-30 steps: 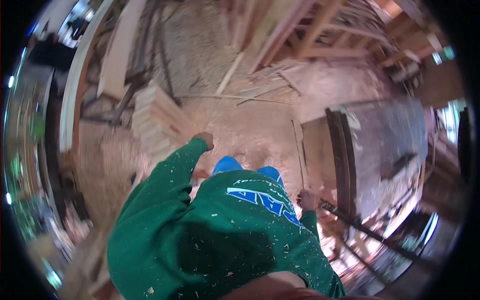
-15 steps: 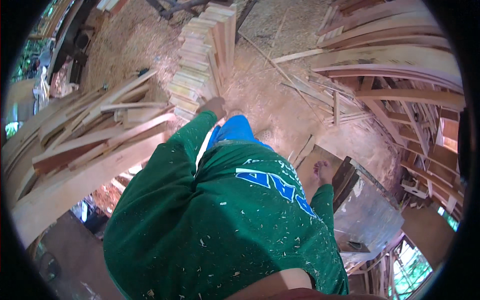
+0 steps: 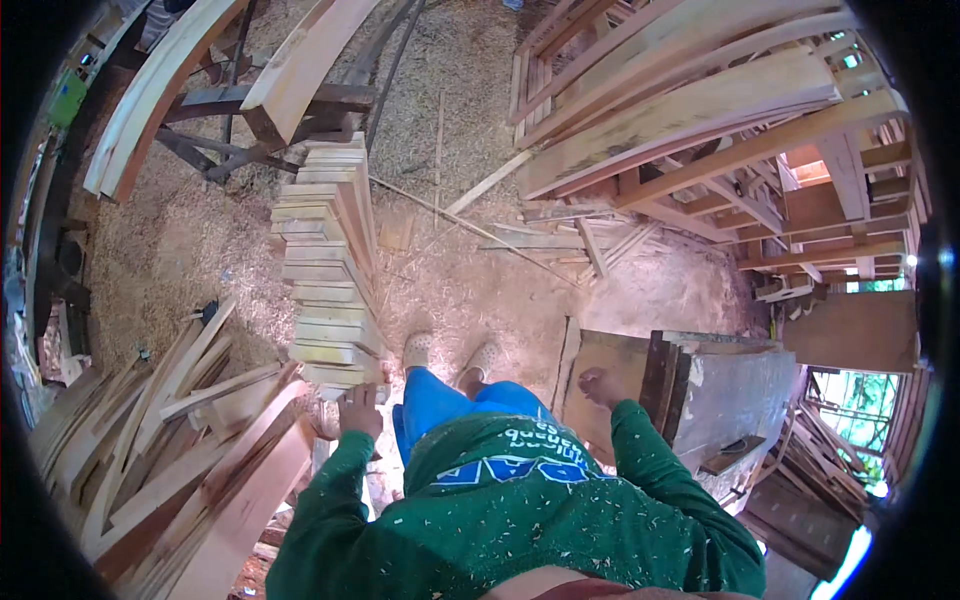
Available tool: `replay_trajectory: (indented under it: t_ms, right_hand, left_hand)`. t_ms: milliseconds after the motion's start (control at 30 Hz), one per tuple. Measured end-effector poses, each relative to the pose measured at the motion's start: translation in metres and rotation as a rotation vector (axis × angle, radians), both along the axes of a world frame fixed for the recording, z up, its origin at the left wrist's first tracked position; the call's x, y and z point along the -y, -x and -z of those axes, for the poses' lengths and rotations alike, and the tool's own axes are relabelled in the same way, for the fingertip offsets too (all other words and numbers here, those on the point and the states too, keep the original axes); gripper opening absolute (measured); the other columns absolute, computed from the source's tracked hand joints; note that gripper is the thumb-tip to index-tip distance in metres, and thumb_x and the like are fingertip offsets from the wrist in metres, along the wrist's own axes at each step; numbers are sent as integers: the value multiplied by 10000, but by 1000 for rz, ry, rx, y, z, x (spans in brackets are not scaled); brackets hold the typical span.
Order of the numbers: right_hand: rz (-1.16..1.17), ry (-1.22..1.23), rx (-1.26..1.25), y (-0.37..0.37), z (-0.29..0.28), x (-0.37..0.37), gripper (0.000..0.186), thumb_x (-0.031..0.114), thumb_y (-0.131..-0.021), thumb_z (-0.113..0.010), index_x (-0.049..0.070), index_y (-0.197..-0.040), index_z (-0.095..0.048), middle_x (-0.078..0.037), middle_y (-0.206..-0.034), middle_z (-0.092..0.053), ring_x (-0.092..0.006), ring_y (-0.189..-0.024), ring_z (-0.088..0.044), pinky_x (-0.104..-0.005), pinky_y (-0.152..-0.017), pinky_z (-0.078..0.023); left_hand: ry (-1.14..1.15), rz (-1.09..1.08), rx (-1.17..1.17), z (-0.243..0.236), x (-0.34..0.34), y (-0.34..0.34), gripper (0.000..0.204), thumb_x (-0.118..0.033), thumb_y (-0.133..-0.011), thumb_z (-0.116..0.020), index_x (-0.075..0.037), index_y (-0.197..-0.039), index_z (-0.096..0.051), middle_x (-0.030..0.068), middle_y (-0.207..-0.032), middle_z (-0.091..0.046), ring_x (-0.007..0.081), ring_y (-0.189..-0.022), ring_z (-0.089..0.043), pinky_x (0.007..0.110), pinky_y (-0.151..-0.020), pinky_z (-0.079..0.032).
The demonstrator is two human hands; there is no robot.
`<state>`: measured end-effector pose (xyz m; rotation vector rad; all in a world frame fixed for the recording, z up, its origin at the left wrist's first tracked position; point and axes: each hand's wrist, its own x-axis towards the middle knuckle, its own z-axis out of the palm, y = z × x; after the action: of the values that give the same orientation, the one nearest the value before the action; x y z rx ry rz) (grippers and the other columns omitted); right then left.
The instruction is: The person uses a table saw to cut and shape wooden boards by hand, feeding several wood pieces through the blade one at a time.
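Observation:
My left hand (image 3: 358, 410) grips the nearest end of a long row of pale boards (image 3: 318, 235), stacked tightly side by side just left of my legs, with my fingers over a board's edge. My right hand (image 3: 602, 386) has its fingers curled with nothing visible in it, above a wooden panel beside a box-like bench (image 3: 726, 397) with a worn grey top. My feet in pale perforated clogs (image 3: 417, 350) stand on the sawdust-covered floor (image 3: 520, 300).
Loose planks (image 3: 170, 440) are piled at the lower left. Long beams (image 3: 293, 65) rest on a dark trestle (image 3: 222, 150) at upper left. Racked timber (image 3: 685, 125) fills the upper right, with scrap strips (image 3: 600, 250) lying below it.
The view has swung round toward the board row. My left hand has come onto its near end. My right hand's fingers, spread half a second ago, are now curled.

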<state>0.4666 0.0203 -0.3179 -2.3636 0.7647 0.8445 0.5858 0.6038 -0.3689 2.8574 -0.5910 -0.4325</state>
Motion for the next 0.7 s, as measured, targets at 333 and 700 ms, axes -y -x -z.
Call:
replay_trajectory:
  t_ms: [333, 700]
  right_hand:
    - [-181, 57, 128, -135, -91, -78, 248, 326, -948, -649, 90, -1005, -700, -173, -940, -726, -375, -885, -691, -469, -801, -541]
    - [112, -53, 197, 17, -54, -42, 320, 319, -933, -678, 72, -1131, -726, -204, -1073, -746, -394, -1014, -710, -465, -912, -555]
  left_hand:
    - [-121, 215, -326, -2, -20, 17, 455, -182, -785, -702, -142, -1235, -653, 142, -1346, -583, 324, -1260, -570, 539, -1093, -384]
    - [-386, 169, -749, -55, 34, -19, 672, -451, -684, -875, -83, -1218, -700, 196, -1148, -726, 365, -1060, -712, 469, -932, -570]
